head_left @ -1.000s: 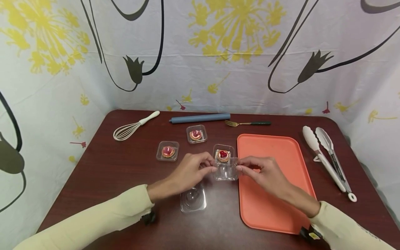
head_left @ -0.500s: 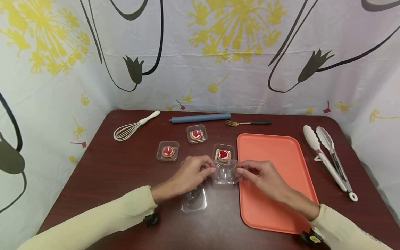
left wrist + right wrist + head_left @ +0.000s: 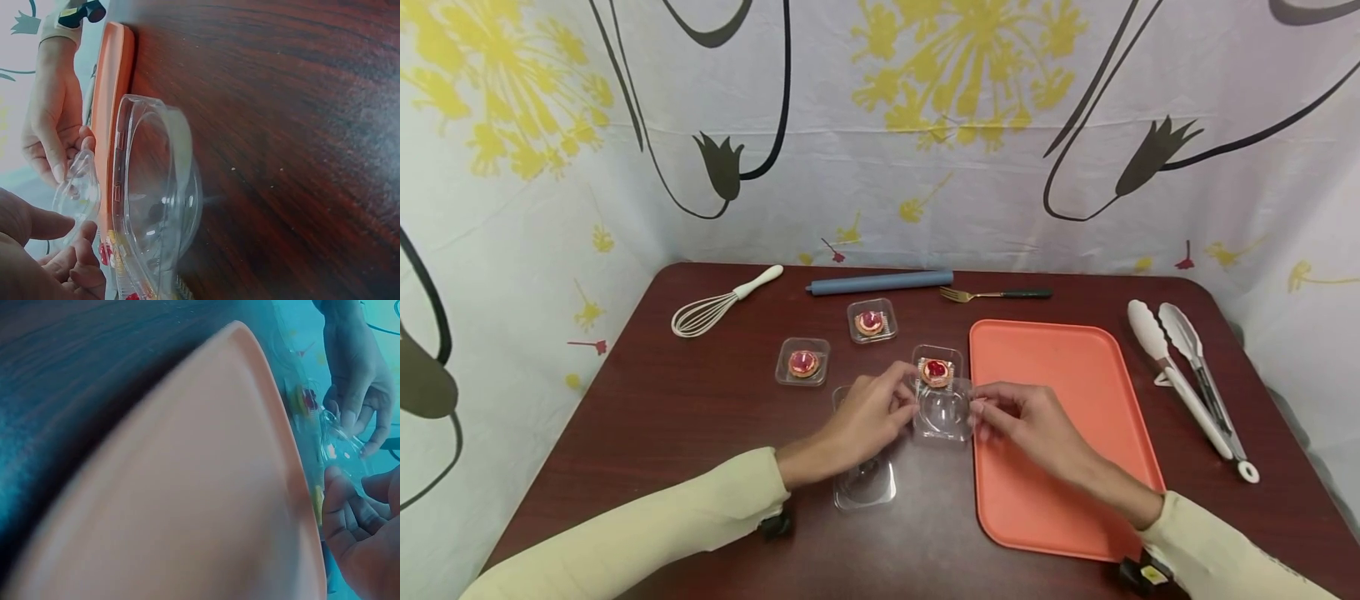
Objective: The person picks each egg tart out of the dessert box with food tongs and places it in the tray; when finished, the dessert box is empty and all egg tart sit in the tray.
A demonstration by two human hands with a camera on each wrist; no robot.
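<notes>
Both hands hold a clear plastic domed lid [image 3: 943, 412] by its opposite sides, tilted over the near edge of a small clear container [image 3: 957, 357]. In that container sits a tart [image 3: 936, 372] with a glossy red top. My left hand [image 3: 857, 421] has thumb and fingers at the lid's left edge; its index finger is raised toward the container's corner. At the lid's right edge my right hand [image 3: 1037, 421] pinches with thumb and index finger, above the orange tray's left side. Another clear domed lid [image 3: 868, 492] lies on the table, partly hidden under my left hand and forearm.
Two more tarts sit in a left container [image 3: 784, 375] and a back container [image 3: 854, 311]. An orange tray [image 3: 1067, 500] lies at right, with tongs [image 3: 1187, 392] beyond it. Along the back are a whisk [image 3: 730, 304], a blue rolled object [image 3: 880, 283] and a fork [image 3: 996, 295].
The lid has dipped slightly toward me and come back up a little. My left index finger has lifted toward the container's corner, and the left hand has shifted. The right hand barely moved.
</notes>
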